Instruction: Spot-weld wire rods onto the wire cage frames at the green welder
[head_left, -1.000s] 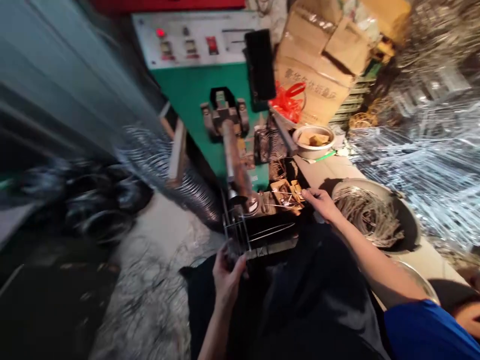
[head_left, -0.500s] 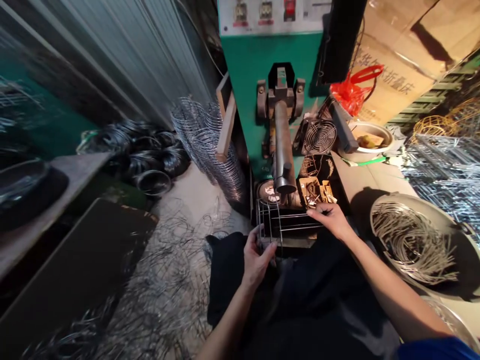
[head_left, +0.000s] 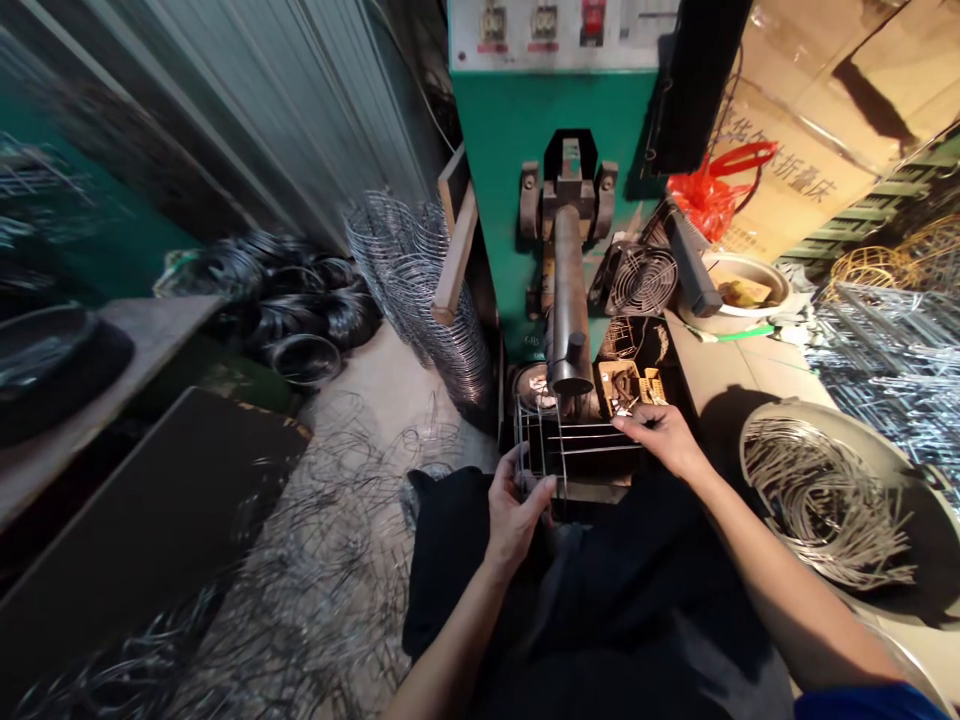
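Both hands' fingers grip the wire frame (head_left: 570, 450): left hand (head_left: 514, 515); right hand (head_left: 664, 440).

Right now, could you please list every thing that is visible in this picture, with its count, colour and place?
wire frame: one, grey, under the machine's arm, held by both hands
green machine: one, centre top, with a control panel
metal arm: one, dark brown, reaching out from the machine
small fan: one, dark, right of the arm
red bag: one, beside the cardboard boxes
cardboard boxes: count unclear, brown, top right
bowl: one, pale, right of the fan
basin of cut wires: one, grey, right
wire mesh roll: one, grey, left of the machine
black wire coils: several, left
loose wire: many, floor
left hand: grips the frame's near corner
right hand: on the frame's right end
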